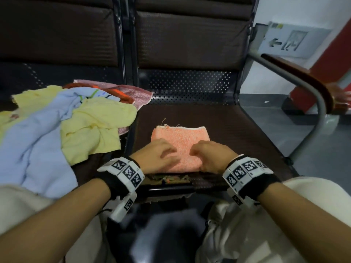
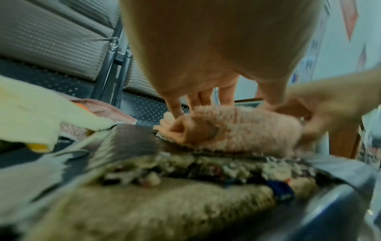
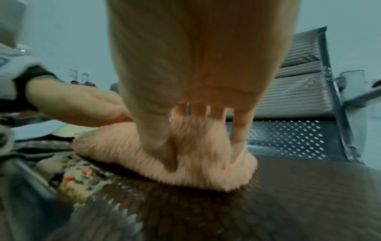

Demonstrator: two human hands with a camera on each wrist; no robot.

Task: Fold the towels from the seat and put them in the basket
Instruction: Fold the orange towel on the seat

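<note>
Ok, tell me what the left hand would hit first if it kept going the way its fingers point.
The left hand already touches the folded orange towel; pointing toward the right hand, close by, it would likely meet that first, though depth is unclear.

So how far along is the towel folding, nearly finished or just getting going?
Early on, it seems. Done: the orange towel lies folded into a small rectangle on the seat. In hand: the left hand and right hand both rest on it, fingers down on the fabric. Left: the pile of yellow towel, blue towel and pink towel on the next seat is unfolded. No basket is in view.
</note>
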